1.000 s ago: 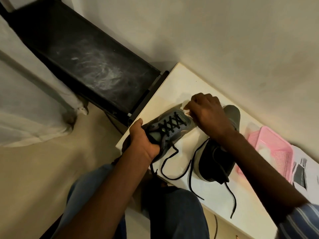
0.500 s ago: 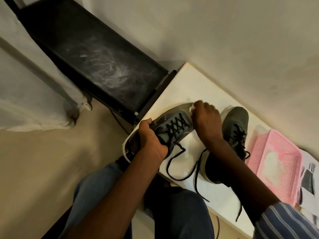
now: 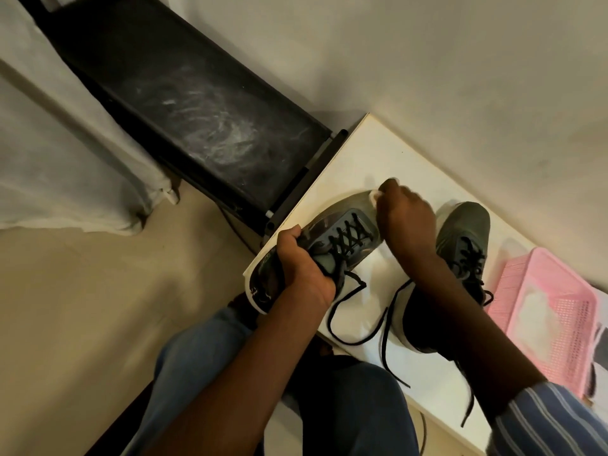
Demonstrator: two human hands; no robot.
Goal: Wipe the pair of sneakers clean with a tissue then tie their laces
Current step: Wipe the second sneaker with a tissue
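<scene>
A grey sneaker [image 3: 342,222] with black laces lies tilted over the near-left corner of the white table [image 3: 378,149]. My left hand [image 3: 299,261] grips it at the collar, near the heel. My right hand [image 3: 404,218] holds a white tissue [image 3: 375,195] against the toe of this shoe; only a small edge of the tissue shows. The second grey sneaker [image 3: 464,232] stands on the table to the right, partly hidden by my right forearm. Loose black laces [image 3: 358,340] from both shoes trail over the table's near edge.
A pink plastic basket [image 3: 556,311] with white material inside sits at the right of the table. A dusty black shelf [image 3: 197,126] abuts the table's left end. A wall runs behind the table. My knees in blue jeans [image 3: 329,406] are below.
My right hand with the tissue has slid from the shoe's lace area up to its toe. My left hand keeps its grip at the heel, and the view has shifted slightly.
</scene>
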